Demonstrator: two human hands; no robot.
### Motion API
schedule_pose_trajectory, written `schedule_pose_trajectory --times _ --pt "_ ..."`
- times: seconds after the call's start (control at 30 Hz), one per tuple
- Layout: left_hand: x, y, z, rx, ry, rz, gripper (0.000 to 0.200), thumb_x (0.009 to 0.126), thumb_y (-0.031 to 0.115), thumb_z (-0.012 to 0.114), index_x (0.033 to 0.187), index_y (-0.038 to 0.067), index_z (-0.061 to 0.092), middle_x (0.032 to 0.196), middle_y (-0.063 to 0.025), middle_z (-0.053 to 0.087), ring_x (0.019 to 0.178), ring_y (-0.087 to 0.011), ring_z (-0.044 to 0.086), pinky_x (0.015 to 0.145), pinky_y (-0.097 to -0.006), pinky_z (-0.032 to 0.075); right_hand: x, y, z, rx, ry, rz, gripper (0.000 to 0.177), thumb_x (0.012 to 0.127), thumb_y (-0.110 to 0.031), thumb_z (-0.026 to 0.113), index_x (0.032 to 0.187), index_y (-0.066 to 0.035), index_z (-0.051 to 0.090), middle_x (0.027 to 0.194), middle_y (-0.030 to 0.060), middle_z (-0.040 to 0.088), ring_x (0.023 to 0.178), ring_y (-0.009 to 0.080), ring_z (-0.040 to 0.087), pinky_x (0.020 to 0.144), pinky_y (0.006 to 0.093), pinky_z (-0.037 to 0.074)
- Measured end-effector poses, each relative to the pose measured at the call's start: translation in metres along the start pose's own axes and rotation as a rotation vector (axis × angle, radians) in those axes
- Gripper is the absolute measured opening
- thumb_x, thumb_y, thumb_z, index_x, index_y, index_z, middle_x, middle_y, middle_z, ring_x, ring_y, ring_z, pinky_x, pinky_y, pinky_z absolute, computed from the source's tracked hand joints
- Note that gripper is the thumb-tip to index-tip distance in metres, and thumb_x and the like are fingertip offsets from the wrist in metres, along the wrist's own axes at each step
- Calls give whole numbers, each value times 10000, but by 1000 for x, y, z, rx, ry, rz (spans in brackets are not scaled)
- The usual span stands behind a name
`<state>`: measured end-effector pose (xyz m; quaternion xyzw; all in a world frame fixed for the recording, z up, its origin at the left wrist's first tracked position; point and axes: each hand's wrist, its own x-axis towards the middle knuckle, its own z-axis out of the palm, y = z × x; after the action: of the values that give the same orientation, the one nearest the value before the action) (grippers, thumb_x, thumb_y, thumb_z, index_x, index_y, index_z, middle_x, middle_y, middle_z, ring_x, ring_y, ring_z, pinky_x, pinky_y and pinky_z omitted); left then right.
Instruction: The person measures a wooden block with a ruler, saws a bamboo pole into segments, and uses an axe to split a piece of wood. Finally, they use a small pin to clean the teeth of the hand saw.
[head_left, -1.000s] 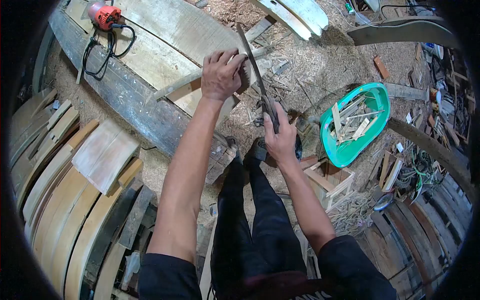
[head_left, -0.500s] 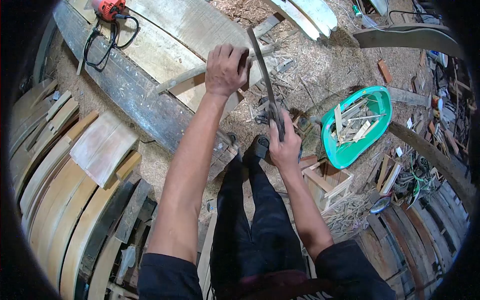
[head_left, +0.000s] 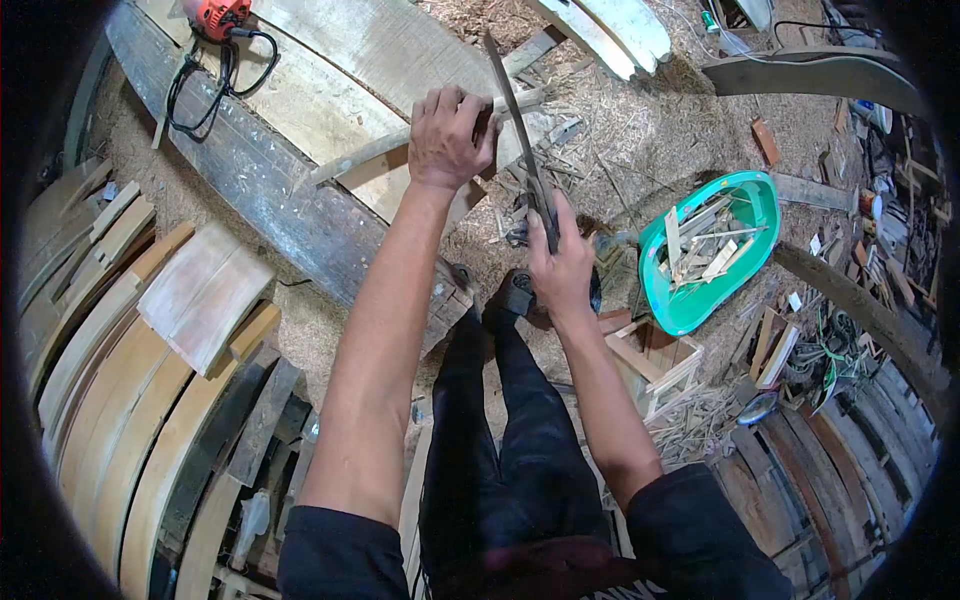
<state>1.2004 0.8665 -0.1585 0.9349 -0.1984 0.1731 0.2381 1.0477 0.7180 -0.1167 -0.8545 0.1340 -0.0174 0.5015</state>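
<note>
Right hand point(head_left: 562, 255), fingers clenched on the long blade point(head_left: 516, 115), held out by the desk's point(head_left: 380, 50) right end! Left hand point(head_left: 448, 142) there too, fingers bent over the wooden strip point(head_left: 365, 160) crossing that end, grip hidden.

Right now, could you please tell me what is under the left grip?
A thin stick passes under the left grip and shows on both sides of it, with wide boards below. The stick's middle is covered, so the contact there cannot be seen.
</note>
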Motion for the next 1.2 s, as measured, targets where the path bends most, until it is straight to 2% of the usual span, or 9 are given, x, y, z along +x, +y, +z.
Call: schedule_pose_trajectory --times 0.27,0.5,0.53,0.67,0.9,0.93,1.03,1.17,1.2 --pt "-5 1 0 -10 -9 -25 186 780 249 725 909 126 671 850 -69 547 851 -274 547 755 -403 431 13 -6 5 -6 22 2 377 924 -109 613 1272 11 529 937 265 664 868 405 680 671 404 534" --pt "0 -2 0 -5 -4 -13 190 793 261 717 919 125 675 848 -75 547 845 -278 551 758 -404 436 -30 1 -3 41 56 -42 376 918 -96 605 1264 27 525 985 273 664 889 400 684 709 404 545" --pt "-1 -1 2 -5 -4 -7 190 795 262 715 920 124 676 848 -76 547 844 -278 551 757 -404 437 -21 -7 -5 -25 -24 80 386 920 -102 597 1274 32 520 997 281 660 918 400 678 728 417 544" --pt "1 -2 1 13 -2 4 191 797 264 713 918 122 674 846 -73 547 844 -276 552 752 -403 438 6 -4 7 -66 16 -28 380 927 -92 581 1280 33 516 1015 288 655 955 403 667 753 421 547" --pt "0 -2 2 -10 7 4 197 789 260 719 907 112 667 859 -71 552 852 -278 552 754 -406 441 -17 3 3 -25 29 6 389 919 -103 603 1273 33 517 1011 290 652 927 415 665 714 418 548" --pt "-2 -1 1 -13 6 -2 198 788 258 720 907 110 666 862 -72 553 855 -279 552 755 -406 442 0 -7 5 -64 -9 43 342 936 -113 600 1241 29 542 901 208 684 811 317 708 682 369 532" --pt "-2 -2 2 -3 8 8 203 785 255 722 912 109 663 867 -74 553 862 -280 551 756 -407 442 -6 -3 5 -75 6 7 399 918 -121 605 1274 36 516 985 281 659 854 421 675 669 434 533" --pt "-2 -3 2 10 8 8 202 787 258 719 915 112 663 862 -73 547 863 -283 549 754 -406 442 -41 -3 -7 -11 83 -80 396 923 -116 600 1273 48 513 947 276 663 842 415 677 687 402 535" --pt "-3 -1 1 6 -3 3 202 788 258 719 915 112 663 861 -74 545 861 -285 549 753 -407 442 -35 -5 -6 -33 53 26 395 920 -110 604 1270 52 518 960 274 666 874 417 675 719 393 537"
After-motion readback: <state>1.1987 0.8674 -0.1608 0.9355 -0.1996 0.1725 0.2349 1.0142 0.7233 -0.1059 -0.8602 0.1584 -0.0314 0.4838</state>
